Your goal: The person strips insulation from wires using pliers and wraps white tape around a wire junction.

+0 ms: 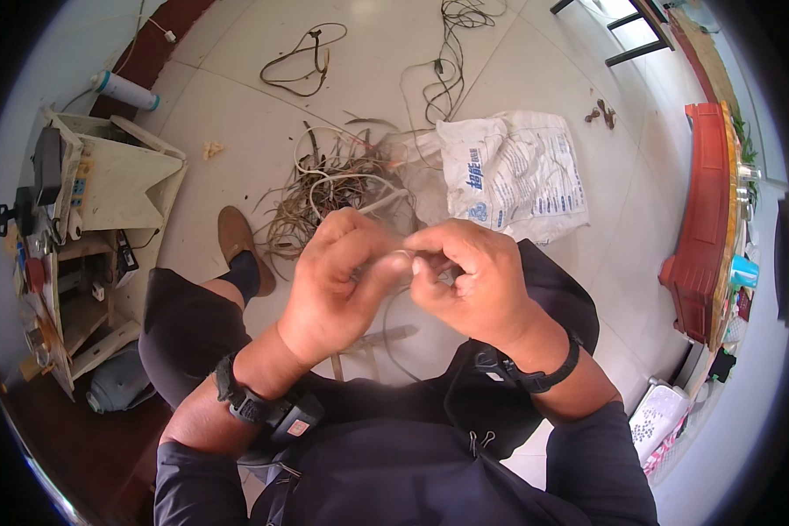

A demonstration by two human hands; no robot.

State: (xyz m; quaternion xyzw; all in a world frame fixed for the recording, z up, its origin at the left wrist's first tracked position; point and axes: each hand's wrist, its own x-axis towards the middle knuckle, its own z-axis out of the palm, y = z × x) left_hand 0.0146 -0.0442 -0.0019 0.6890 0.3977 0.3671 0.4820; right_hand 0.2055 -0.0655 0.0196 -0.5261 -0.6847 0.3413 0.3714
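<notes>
My left hand [337, 285] and my right hand [478, 280] meet fingertip to fingertip above my lap. Both are closed in a pinch, and the left one's fingertips are blurred by motion. A thin grey cable [388, 329] hangs below the fingers and appears to run up into them; the part between the fingertips is mostly hidden. Just beyond my hands, a tangled heap of old wires [320, 180] lies on the floor, with a thicker whitish cable [359, 178] looping over it. A white woven sack [513, 175] with blue print lies crumpled to the right of the heap.
A black cable loop [302, 66] and another long dark cable [447, 74] lie farther off on the tiles [237, 53]. A worn cabinet [114, 184] holding odds and ends stands at left. A red wooden piece of furniture [706, 219] lines the right side.
</notes>
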